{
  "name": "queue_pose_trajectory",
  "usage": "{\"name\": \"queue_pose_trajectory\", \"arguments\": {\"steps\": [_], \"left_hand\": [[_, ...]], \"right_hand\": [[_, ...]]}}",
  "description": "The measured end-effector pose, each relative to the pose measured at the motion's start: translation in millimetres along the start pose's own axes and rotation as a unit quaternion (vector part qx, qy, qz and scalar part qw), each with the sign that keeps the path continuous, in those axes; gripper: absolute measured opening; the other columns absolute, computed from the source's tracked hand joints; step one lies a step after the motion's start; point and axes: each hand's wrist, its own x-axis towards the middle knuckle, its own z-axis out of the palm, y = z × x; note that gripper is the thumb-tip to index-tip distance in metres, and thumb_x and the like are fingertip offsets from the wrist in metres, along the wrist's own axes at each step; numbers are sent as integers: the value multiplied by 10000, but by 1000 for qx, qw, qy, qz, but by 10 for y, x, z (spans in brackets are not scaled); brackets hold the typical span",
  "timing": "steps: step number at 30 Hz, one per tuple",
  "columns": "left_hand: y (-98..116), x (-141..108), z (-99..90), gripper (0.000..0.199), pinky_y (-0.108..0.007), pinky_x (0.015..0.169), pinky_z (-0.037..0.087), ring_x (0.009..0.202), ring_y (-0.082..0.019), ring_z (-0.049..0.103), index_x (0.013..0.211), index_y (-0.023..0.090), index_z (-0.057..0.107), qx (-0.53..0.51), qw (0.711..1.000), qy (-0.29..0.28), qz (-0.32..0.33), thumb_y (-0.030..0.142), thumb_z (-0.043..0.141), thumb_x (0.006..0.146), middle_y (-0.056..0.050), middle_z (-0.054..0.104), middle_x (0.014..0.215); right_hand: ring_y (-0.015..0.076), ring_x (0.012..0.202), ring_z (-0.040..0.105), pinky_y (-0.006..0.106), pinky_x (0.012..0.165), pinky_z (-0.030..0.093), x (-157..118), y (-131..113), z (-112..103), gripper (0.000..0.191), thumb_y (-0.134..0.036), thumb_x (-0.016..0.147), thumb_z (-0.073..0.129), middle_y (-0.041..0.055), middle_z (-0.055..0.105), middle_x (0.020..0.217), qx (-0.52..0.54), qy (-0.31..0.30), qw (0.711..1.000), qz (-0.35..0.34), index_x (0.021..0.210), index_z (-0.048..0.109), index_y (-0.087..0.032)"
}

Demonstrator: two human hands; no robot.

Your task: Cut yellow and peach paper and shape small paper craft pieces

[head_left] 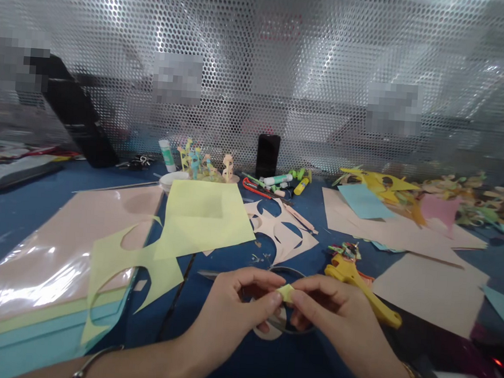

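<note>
Pinching a small scrap of yellow paper point(286, 293) between their fingertips, the left hand point(226, 308) and right hand point(334, 310) meet above dark-handled scissors point(306, 329) on the blue table point(265, 374) (the fingers hide most of the scrap). Just beside the right hand lies a yellow-handled tool point(353, 285); left of the left hand, a cut pale yellow sheet point(134, 267).

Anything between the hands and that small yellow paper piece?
Nothing visible. The left hand and right hand both pinch the small yellow paper piece directly, with no object between fingers and paper.
</note>
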Motion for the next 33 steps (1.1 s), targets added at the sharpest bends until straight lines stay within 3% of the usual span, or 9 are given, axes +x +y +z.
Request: {"name": "queue_pose_trajectory", "arguments": {"steps": [6,16,23,33], "left_hand": [[-9,4,10,231,-199,487,519,573,-127,624,886,140,723,1,999,-26,-25,334,659,779,-28,677,633],[35,-3,20,135,-169,448,490,501,-89,565,708,129,692,36,999,11,-19,261,685,735,8,629,575],[22,-9,12,222,-190,480,515,561,-112,600,807,130,704,13,1000,-17,-22,343,641,791,-13,648,617],[25,-3,13,168,-184,446,504,512,-94,550,740,126,685,31,999,9,-8,294,675,746,9,603,583]], "right_hand": [[100,530,608,176,521,516,-3,-18,2,274,-459,772,675,-10,660,570,-15,6,1000,-12,819,722,-193],[113,553,617,184,520,522,-8,-3,14,276,-473,771,664,3,682,606,-29,-4,1000,-7,835,747,-218],[98,516,603,174,511,509,17,-3,-28,283,-462,783,661,-8,660,561,-13,3,1000,1,797,716,-185],[97,496,598,178,503,513,-2,-10,-12,301,-462,753,678,-2,658,537,-15,10,1000,12,780,718,-166]]}}
